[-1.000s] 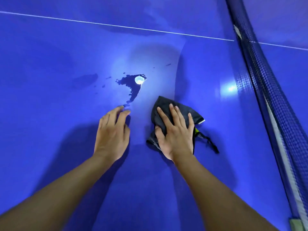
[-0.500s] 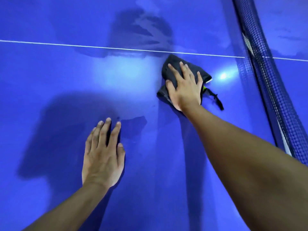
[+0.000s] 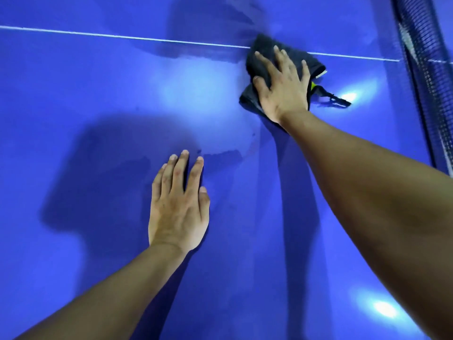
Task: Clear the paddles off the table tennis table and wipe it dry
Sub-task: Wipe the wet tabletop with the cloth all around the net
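The blue table tennis table [image 3: 85, 99] fills the view. My right hand [image 3: 282, 87] lies flat with straight fingers on a dark crumpled cloth [image 3: 262, 47], pressing it against the table at the white centre line [image 3: 122, 36]. A strap of the cloth [image 3: 335, 100] trails out to the right. My left hand [image 3: 179, 204] rests flat on the table, nearer to me, fingers together and straight. A faint damp smear [image 3: 223, 154] lies just beyond its fingertips. No paddle is in view.
The dark blue net [image 3: 424, 77] runs along the right side from top to bottom. Light glares show on the table surface at the right and lower right. My shadow falls across the left part of the table.
My right hand has pushed the cloth away from me, from near my left hand up to the white line. The puddle seen a second ago is gone from view. My left hand stays flat.
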The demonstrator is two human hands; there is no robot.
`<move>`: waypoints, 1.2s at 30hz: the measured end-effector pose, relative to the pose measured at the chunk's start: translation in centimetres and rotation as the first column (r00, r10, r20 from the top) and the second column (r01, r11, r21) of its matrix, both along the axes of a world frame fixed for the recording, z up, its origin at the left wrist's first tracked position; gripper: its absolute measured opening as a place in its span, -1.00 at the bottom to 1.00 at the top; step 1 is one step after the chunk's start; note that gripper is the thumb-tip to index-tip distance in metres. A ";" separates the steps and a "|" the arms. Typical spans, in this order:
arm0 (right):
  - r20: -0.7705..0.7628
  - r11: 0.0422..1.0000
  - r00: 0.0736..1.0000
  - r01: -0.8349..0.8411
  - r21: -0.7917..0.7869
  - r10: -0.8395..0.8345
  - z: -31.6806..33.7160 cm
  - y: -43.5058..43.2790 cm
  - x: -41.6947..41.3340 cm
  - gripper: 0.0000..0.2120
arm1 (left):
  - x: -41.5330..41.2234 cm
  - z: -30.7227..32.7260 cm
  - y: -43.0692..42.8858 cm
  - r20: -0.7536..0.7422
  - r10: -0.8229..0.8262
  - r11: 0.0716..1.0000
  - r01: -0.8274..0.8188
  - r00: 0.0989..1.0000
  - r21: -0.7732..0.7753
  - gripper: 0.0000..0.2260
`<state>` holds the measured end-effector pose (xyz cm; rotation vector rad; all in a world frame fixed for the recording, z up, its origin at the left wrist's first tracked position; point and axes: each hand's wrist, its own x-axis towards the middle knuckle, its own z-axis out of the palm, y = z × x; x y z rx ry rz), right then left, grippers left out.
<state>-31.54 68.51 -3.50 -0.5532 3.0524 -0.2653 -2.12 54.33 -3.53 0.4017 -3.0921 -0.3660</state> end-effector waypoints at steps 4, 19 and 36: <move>-0.003 0.990 0.990 -0.139 0.018 0.139 -0.1 -2.1 6.4 -0.44 | 0.3 -0.2 0.0 -0.010 -0.001 1.000 0.001 1.000 0.023 -0.52; -0.016 0.965 0.966 -0.259 -0.040 0.259 -0.1 3.3 40.6 -0.40 | 19.3 0.7 -0.5 -0.088 0.003 0.994 0.007 0.996 0.111 -0.59; -0.110 0.995 0.990 -0.093 -0.045 0.088 -0.9 6.0 61.2 -0.44 | 36.0 0.8 1.6 -0.183 -0.011 0.999 0.018 0.983 0.037 -0.66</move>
